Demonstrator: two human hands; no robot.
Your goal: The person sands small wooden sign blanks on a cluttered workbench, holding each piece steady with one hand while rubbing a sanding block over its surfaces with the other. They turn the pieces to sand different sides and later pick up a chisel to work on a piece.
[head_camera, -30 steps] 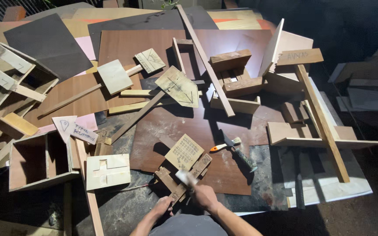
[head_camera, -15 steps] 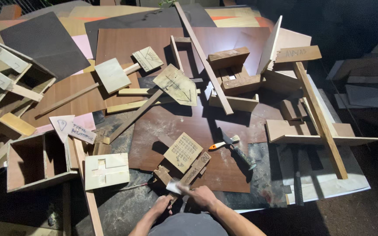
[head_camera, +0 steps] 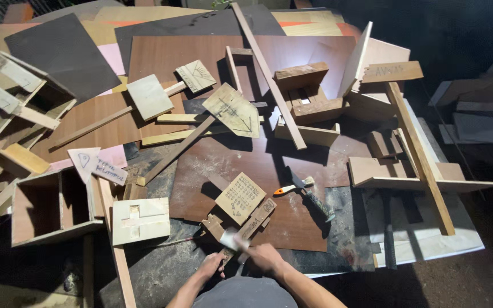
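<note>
Since a second ago my right hand (head_camera: 266, 258) has shifted left onto the pale pad (head_camera: 230, 238); my left hand (head_camera: 210, 266) pinches the wooden strip (head_camera: 250, 223). It lies near the front table (head_camera: 338, 239) edge, long axis running up-right; the open wooden box (head_camera: 52, 206) at left looks bare inside.

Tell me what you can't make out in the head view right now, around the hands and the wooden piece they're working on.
- Small pale thing at the hands: overexposed and blurred; the right hand covers part of it.
- Left hand grip: fingers curl under the wooden sign piece, so contact is hidden.
- Dark tool on the white board: in shadow, its kind is unclear.
- Open wooden box: its interior is in shadow.
</note>
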